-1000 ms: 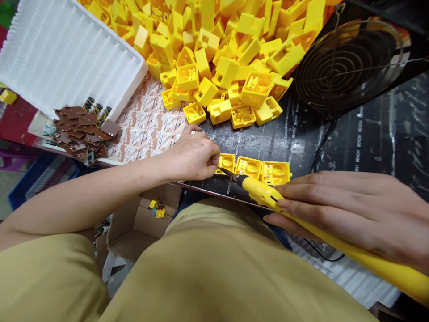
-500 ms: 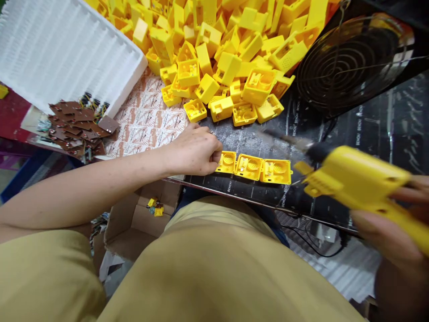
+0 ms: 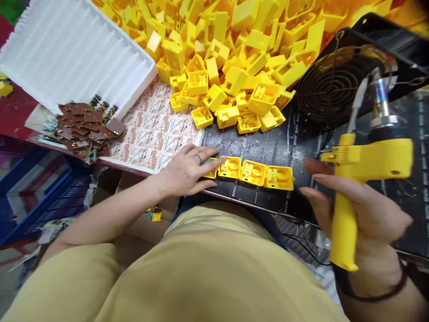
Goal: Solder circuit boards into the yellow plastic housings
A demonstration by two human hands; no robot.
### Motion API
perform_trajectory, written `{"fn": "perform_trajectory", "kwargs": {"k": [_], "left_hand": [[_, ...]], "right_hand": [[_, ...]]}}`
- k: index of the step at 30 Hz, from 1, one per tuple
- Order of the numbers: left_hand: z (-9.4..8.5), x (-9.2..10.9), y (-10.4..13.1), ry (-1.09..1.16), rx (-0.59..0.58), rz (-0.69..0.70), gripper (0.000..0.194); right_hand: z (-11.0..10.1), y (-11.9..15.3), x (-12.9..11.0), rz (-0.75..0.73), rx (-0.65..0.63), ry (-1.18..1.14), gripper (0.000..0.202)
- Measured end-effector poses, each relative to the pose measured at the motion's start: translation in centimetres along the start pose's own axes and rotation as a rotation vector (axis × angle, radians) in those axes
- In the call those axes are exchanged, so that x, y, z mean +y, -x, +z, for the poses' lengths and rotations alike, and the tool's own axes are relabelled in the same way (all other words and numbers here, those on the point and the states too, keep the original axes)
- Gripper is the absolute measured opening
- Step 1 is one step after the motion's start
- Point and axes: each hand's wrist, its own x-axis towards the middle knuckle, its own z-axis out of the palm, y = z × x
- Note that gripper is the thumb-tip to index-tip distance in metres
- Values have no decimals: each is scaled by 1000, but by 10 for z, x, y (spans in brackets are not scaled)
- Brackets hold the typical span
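Observation:
My left hand point(image 3: 188, 169) lies with fingers spread over the left end of a row of yellow plastic casings. Its index finger reaches the second casing point(image 3: 229, 167); the thumb rests at the near edge of the leftmost one point(image 3: 210, 167), partly hidden by the hand. Two more open casings, a third point(image 3: 254, 172) and a fourth point(image 3: 279, 178), continue the row rightward. My right hand point(image 3: 365, 210) holds a yellow soldering gun point(image 3: 348, 197) by its handle, metal tip upward. Thumb and index finger stretch past the handle toward the row's right end.
A large heap of yellow casings point(image 3: 234, 80) fills the back of the bench. At right stands a black fan point(image 3: 335, 89). A white foam tray point(image 3: 83, 53) and a pile of brown circuit boards point(image 3: 83, 127) are at left. Below are a blue crate point(image 3: 63, 210) and a cardboard box.
My left hand has opened from curled fingers and moved slightly left, uncovering more of the row. My right hand has swung the soldering gun from pointing left to upright.

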Motion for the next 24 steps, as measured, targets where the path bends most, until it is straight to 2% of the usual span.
{"fn": "perform_trajectory", "kwargs": {"k": [2,3,4,6,8,9,11,13,15,16,18,20,22,24], "left_hand": [[1,0,21,-10,75,5,43],[-8,-2,33,21,88,-16,41],[-22,-5,46,74,63,-45,40],[-58,-11,69,214,-78,-147,41],[-86,-19,78,171,-190,-240,44],[-92,-22,75,97,-175,-283,43],[-84,-29,48,-31,9,-369,39],[-57,-32,4,-62,147,-321,40],[-28,-33,-44,-107,163,-273,46],[-17,-33,-62,-146,131,-254,48],[-6,-31,-83,-212,55,-187,44],[-5,-29,-80,-240,27,-109,42],[-8,-24,-59,-216,35,-7,38],[-10,-17,-34,-166,35,158,33]], "right_hand": [[7,-10,0,-111,12,35,28],[10,-14,0,-156,9,43,33],[12,-17,-1,-188,4,44,38],[15,-22,-1,-234,2,37,43],[17,-25,-3,-258,4,23,45],[18,-27,-4,-266,3,14,45],[21,-30,-8,-278,0,0,43],[24,-33,-12,-279,-5,-6,44],[26,-34,-15,-268,-11,-8,50],[27,-33,-16,-263,-20,-14,53],[28,-31,-16,-260,-47,-34,57],[27,-28,-13,-263,-82,-61,57],[27,-27,-9,-268,-116,-85,56],[27,-27,-5,-276,-142,-112,54]]}}
